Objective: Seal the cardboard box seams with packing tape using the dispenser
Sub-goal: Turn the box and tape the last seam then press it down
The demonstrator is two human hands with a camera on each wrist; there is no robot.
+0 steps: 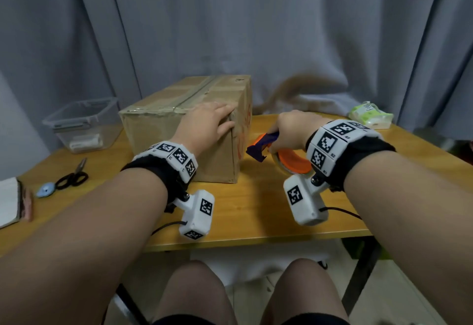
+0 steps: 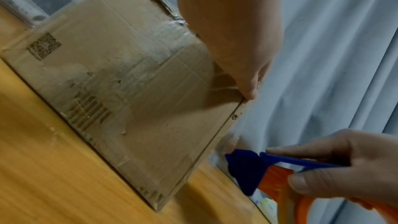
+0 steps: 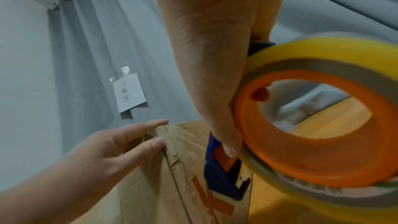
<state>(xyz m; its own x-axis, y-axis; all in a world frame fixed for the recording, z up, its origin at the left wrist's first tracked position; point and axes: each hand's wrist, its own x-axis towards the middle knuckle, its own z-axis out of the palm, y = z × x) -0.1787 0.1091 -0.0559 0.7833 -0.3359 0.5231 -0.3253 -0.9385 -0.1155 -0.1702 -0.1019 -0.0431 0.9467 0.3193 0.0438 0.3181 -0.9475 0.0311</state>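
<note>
A closed cardboard box (image 1: 163, 135) (image 2: 112, 83) (image 3: 150, 185) sits on the wooden table (image 1: 256, 206), with tape along its top seam. My left hand (image 1: 208, 122) (image 3: 120, 146) lies flat on the box's near right top corner, fingers straight. My right hand (image 1: 291, 130) (image 2: 336, 164) (image 3: 217, 74) grips an orange and blue tape dispenser (image 1: 271, 150) (image 2: 258, 168) (image 3: 301, 134) holding a roll of clear tape. The dispenser's blue head is close to the box's right side, just above the table.
A clear plastic container (image 1: 82, 124) stands left of the box. Black scissors (image 1: 73, 176), a small blue object (image 1: 44, 190) and a notebook (image 1: 10, 201) lie at the left edge. A green tissue pack (image 1: 369, 116) sits at the back right. Grey curtains hang behind.
</note>
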